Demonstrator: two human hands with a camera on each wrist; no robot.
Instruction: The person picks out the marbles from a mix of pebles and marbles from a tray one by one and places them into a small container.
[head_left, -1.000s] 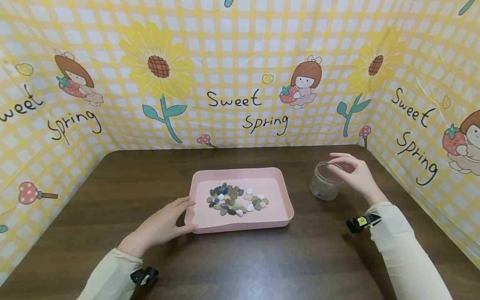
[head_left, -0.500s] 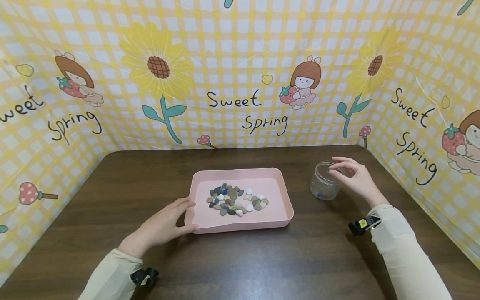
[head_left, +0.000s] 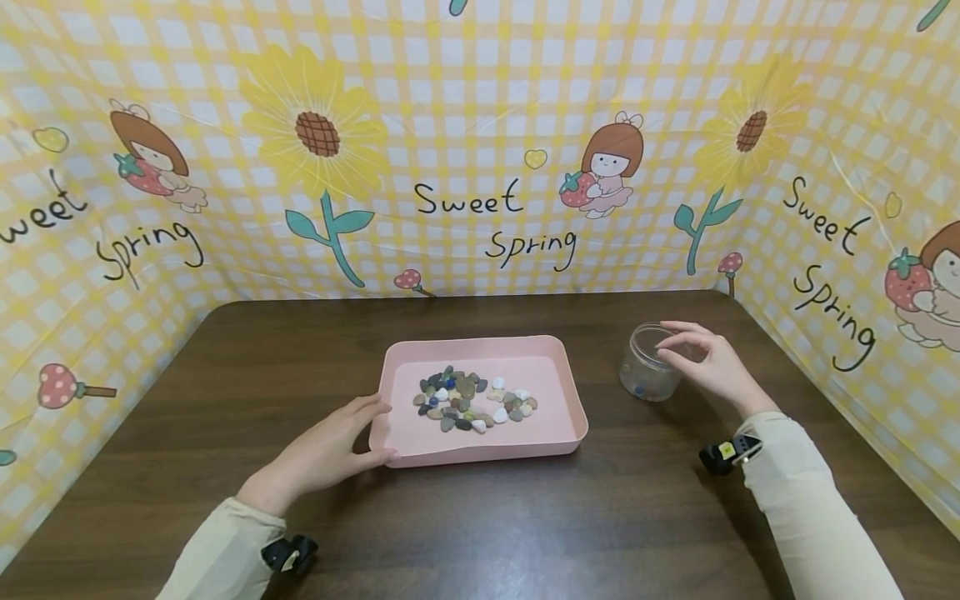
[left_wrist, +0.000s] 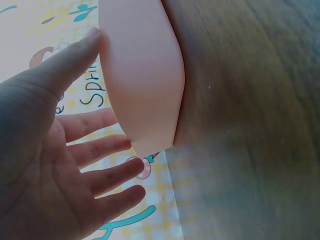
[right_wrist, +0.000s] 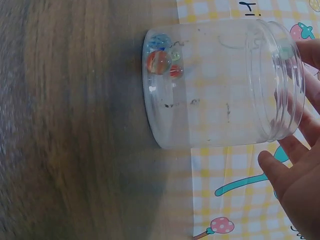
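In the head view my left hand [head_left: 318, 446] rests against the left end of the pink tray [head_left: 487, 453], thumb and fingers spread along its rim. Fairly straight fingers touch the tray wall [left_wrist: 140, 75] in the left wrist view. Several pebbles [head_left: 457, 400] in grey, brown and white lie in the tray, with a few blue marbles [head_left: 450, 384] among them. My right hand [head_left: 708, 362] is at the mouth of the clear jar [head_left: 649, 375], thumb and index pinching a small greenish marble [right_wrist: 285, 52], seen through the jar's rim. Blue, orange and other marbles [right_wrist: 159, 62] sit at the jar's bottom.
The jar stands uncapped and upright on the dark wooden table [head_left: 495, 533], to the right of the tray. A yellow checked cloth [head_left: 465, 125] with printed flowers rises behind and at both sides of the table.
My right hand has sunk slightly toward the jar's mouth, its fingers a little lower than before. My left hand, the tray and the jar have stayed in place.
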